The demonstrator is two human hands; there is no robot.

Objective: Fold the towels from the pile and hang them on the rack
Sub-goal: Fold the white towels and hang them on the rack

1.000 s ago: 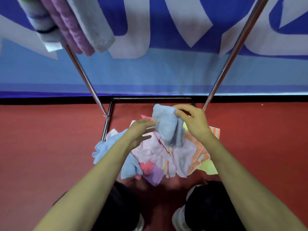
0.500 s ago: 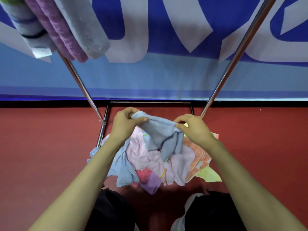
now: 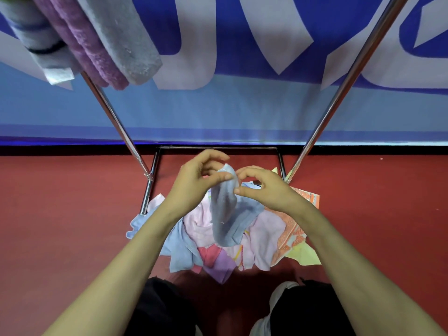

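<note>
Left hand (image 3: 194, 180) pinched the top corner of the light blue towel (image 3: 228, 214) between thumb and forefinger, with the other fingers curled loosely above. Right hand (image 3: 264, 187) was just beside it, thumb and forefinger closed on the towel's edge a little lower.

Both hands were above the pile (image 3: 266, 238), between the two slanted poles of the rack (image 3: 339, 98). The base bar (image 3: 218, 147) ran behind the hands.

At upper left a grey towel (image 3: 123, 37), a purple towel (image 3: 84, 44) and a striped white towel (image 3: 31, 27) hung folded, side by side and touching.

The held towel hung crumpled and unfolded, its lower end resting on the pink cloths of the pile.

The pile's edges spilled past the left pole foot. Red floor (image 3: 60, 226) showed on both sides. The gap between the poles widened upward against the blue-and-white banner (image 3: 242, 105).
</note>
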